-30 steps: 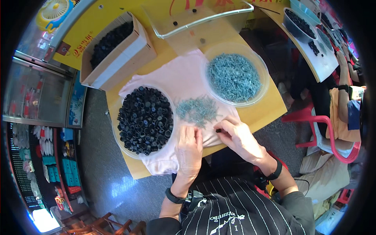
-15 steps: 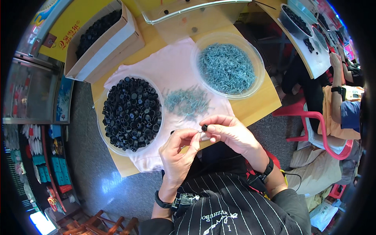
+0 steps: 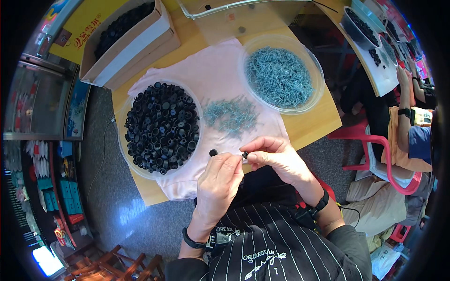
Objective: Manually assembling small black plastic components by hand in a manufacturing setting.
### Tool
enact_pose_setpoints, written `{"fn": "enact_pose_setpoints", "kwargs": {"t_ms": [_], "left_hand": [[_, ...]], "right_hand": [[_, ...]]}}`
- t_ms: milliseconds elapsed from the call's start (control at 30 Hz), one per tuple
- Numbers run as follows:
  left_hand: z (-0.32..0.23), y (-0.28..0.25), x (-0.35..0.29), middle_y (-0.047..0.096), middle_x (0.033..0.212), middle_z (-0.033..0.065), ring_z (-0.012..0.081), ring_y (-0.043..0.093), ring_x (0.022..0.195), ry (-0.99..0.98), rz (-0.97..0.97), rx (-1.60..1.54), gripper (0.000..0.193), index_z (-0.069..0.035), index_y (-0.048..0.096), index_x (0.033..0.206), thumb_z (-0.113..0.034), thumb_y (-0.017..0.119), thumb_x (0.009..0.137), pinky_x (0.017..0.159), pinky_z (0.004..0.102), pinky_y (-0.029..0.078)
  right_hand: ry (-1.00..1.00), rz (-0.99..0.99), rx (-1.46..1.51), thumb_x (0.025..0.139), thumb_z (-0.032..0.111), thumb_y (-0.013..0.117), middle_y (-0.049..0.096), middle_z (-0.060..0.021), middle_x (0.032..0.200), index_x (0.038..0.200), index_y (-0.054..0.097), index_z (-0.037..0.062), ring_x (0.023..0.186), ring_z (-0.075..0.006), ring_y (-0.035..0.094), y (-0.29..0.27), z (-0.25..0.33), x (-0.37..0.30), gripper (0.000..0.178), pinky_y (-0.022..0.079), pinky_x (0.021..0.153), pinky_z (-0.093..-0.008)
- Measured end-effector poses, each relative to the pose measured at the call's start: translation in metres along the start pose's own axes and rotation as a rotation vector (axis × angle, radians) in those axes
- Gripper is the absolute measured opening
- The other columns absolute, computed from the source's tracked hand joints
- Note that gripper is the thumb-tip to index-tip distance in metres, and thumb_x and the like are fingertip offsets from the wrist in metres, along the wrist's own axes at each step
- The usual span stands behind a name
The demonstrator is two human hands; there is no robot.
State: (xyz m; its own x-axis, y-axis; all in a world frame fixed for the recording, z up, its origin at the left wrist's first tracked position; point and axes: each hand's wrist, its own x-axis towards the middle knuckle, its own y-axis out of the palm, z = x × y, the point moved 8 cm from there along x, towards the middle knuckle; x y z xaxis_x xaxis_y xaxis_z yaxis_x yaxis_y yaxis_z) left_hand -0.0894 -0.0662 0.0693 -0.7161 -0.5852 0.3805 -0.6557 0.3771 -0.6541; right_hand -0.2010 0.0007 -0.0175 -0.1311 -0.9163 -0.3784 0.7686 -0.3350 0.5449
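Observation:
My right hand (image 3: 277, 161) is closed in a pinch on a small black plastic cap (image 3: 244, 154) above the cloth's near edge. My left hand (image 3: 219, 180) meets it there, thumb and fingertips pressed together on what looks like a thin silvery screw, mostly hidden by the fingers. Just beyond the left knuckles, one loose black cap (image 3: 213, 152) lies on the pale pink cloth (image 3: 211, 58). A loose pile of bluish-silver screws (image 3: 230, 114) is spread farther back. To the left stands a round clear tub (image 3: 123, 151) heaped with black caps.
A second clear tub (image 3: 320, 89) full of screws stands at the right of the wooden table (image 3: 314, 124). At the back left is a cardboard box (image 3: 133, 51) of black parts. A pink plastic chair (image 3: 375, 136) and other people at another table are to the right.
My left fingers have closed farther over the small piece at the cap, with the knuckles turned more upward. The loose cap on the cloth now shows fully. The whole view has shifted slightly.

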Motion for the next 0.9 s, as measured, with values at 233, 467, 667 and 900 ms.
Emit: {"fn": "enact_pose_setpoints", "kwargs": {"t_ms": [233,467,667,900], "left_hand": [[-0.006,0.000,-0.002,0.063,0.090,0.0113,0.0274,0.063,0.080,0.025,0.062,0.035,0.026,-0.001,0.064,0.095,0.007,0.071,0.072,0.069,0.0346,0.051],[-0.016,0.003,-0.001,0.062,0.090,0.0105,0.0263,0.063,0.078,0.073,0.164,0.148,0.022,0.001,0.063,0.094,0.002,0.071,0.073,0.067,0.0348,0.051],[-0.014,0.002,-0.001,0.061,0.087,0.0099,0.0247,0.062,0.075,0.035,0.196,0.168,0.019,0.000,0.063,0.090,0.002,0.071,0.074,0.065,0.0348,0.051],[0.008,-0.004,-0.001,0.060,0.085,0.0077,0.0174,0.063,0.067,-0.248,0.042,-0.261,0.020,-0.003,0.061,0.090,0.008,0.069,0.075,0.054,0.0288,0.050]], "right_hand": [[-0.025,0.021,0.008,0.090,0.013,0.067,0.068,-0.0033,0.095,0.114,0.064,0.0006,0.083,-0.0092,0.062,0.002,-0.005,-0.002,0.028,0.051,0.080,-0.0240],[-0.053,0.052,0.060,0.089,0.010,0.067,0.069,-0.0055,0.096,0.113,0.064,-0.0004,0.086,-0.0109,0.064,0.004,-0.012,-0.005,0.026,0.052,0.083,-0.0247],[-0.041,0.000,0.080,0.088,0.008,0.067,0.069,-0.0065,0.097,0.113,0.064,-0.0010,0.087,-0.0116,0.065,0.008,-0.018,-0.006,0.026,0.052,0.084,-0.0253],[-0.021,0.036,0.236,0.089,0.006,0.066,0.068,-0.0086,0.101,0.114,0.063,-0.0017,0.091,-0.0141,0.066,0.010,-0.020,-0.005,0.026,0.053,0.086,-0.0276]]}}
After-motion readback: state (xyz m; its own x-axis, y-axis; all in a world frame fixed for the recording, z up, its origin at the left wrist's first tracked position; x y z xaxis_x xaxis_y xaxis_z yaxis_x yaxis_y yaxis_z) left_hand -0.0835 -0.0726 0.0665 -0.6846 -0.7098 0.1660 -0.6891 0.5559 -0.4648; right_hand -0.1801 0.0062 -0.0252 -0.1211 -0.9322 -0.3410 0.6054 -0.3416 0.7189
